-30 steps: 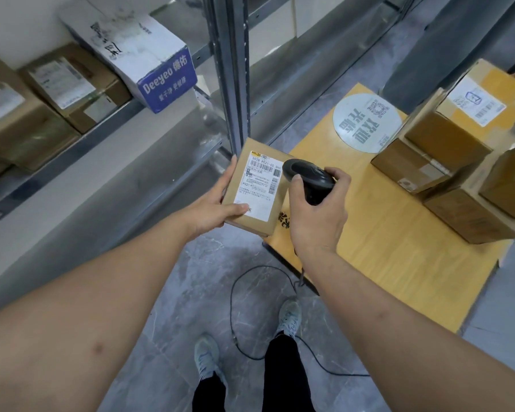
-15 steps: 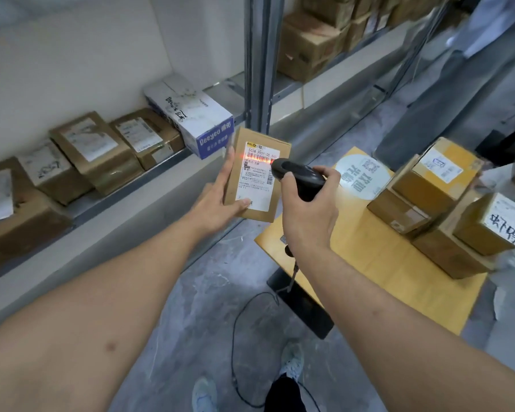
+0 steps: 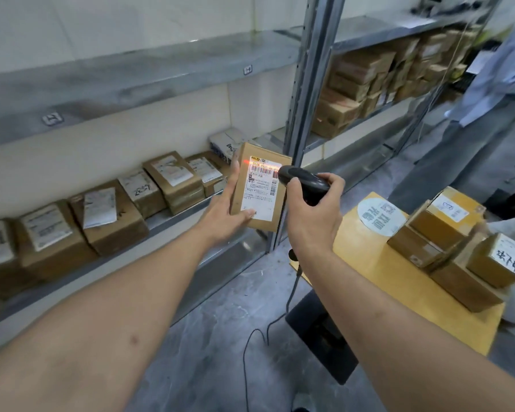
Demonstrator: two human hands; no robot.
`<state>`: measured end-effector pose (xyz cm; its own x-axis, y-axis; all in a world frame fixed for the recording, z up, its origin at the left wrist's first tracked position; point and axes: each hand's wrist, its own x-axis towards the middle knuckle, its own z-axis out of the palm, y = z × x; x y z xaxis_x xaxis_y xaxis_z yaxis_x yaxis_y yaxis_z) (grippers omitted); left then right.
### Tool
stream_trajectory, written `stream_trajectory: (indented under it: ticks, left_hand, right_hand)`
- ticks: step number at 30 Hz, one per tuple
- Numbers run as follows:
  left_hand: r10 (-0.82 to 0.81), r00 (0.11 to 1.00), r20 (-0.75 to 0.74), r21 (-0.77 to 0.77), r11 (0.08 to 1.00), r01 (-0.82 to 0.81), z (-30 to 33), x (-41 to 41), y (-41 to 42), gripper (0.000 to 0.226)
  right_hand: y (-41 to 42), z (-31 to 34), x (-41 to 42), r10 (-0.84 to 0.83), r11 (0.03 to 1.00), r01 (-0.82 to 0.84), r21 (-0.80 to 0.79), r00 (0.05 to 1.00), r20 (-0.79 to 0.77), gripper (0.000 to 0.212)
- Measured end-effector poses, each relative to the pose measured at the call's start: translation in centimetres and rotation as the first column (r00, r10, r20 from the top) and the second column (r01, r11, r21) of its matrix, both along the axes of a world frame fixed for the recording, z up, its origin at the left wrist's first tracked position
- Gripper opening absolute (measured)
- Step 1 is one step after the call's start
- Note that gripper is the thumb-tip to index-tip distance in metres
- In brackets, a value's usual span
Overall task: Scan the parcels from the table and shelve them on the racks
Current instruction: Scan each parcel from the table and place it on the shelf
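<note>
My left hand (image 3: 220,217) grips a parcel (image 3: 257,185), my right hand (image 3: 312,215) grips the scanner (image 3: 302,181); boxes (image 3: 446,233) wait on the table (image 3: 366,263) at right.

even, soft indoor light, faint shadows; wide-angle bending at the edges; motion blur at the right side

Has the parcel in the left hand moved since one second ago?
Yes. The parcel has risen from beside the yellow table's corner up in front of the rack's parcel-laden shelf, next to the rack's upright post.
</note>
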<state>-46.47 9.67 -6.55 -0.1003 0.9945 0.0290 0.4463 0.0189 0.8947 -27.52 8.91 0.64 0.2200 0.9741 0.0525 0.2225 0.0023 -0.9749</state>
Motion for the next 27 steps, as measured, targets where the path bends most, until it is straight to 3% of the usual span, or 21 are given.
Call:
stream_trajectory:
  ticks: [11, 19, 27]
  left_hand:
    - [0.325, 0.933, 0.154, -0.069, 0.946, -0.317, 1.9, -3.0, -6.7, 0.108]
    - [0.621, 0.779, 0.081, -0.141, 0.781, -0.608, 3.3, -5.9, -14.2, 0.102]
    - [0.811, 0.585, -0.004, -0.199, 0.573, -0.795, 5.8, -11.3, -22.0, 0.094]
  right_hand:
    - [-0.8, 1.7, -4.7, 0.341, 0.94, -0.342, 0.005, 0.938, 0.063, 0.042]
    - [-3.4, 1.4, -9.2, 0.624, 0.779, -0.627, 0.018, 0.777, 0.083, 0.038]
    - [-7.6, 2.0, -16.1, 0.75, 0.656, -0.754, 0.038, 0.656, 0.087, 0.044]
